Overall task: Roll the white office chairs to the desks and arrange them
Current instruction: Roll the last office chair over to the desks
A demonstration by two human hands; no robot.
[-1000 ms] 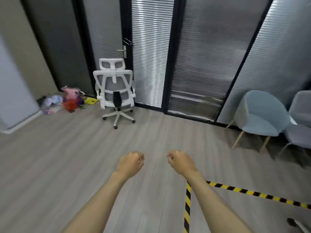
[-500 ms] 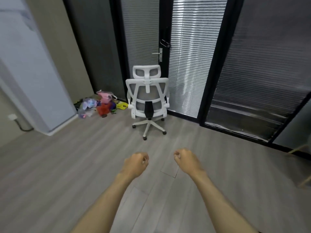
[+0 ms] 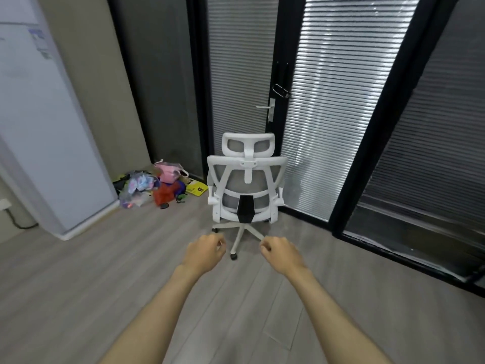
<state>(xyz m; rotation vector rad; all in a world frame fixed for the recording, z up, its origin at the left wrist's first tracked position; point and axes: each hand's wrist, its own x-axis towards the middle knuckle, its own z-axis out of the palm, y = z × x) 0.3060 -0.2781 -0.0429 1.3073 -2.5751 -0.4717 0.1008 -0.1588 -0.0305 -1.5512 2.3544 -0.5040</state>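
In the head view, both arms are reaching forward over the grey plank floor (image 3: 78,298). The left hand (image 3: 203,252) and the right hand (image 3: 282,254) are curling into loose fists and grasping nothing; the two are hanging side by side with a gap between them.

The white office chair (image 3: 246,190) is standing upright just beyond the knuckles, its back turned toward the hands, and one leg of its star base is pointing into the gap between them. Neither hand is touching it. No desk is showing here.

Risks, as I am judging them: the chair is sitting close to the glass door with slatted blinds (image 3: 236,74), so a forward shove could be knocking it into the glass or the door handle (image 3: 270,109). A castor swinging left of the left hand could be snagging the heap of coloured bags (image 3: 154,187) on the floor.

The chair is showing a hard white plastic frame, grey mesh panels in the backrest and headrest, a black lumbar strip, and small dark castors. The floor is looking smooth, so rolling should be going easily.
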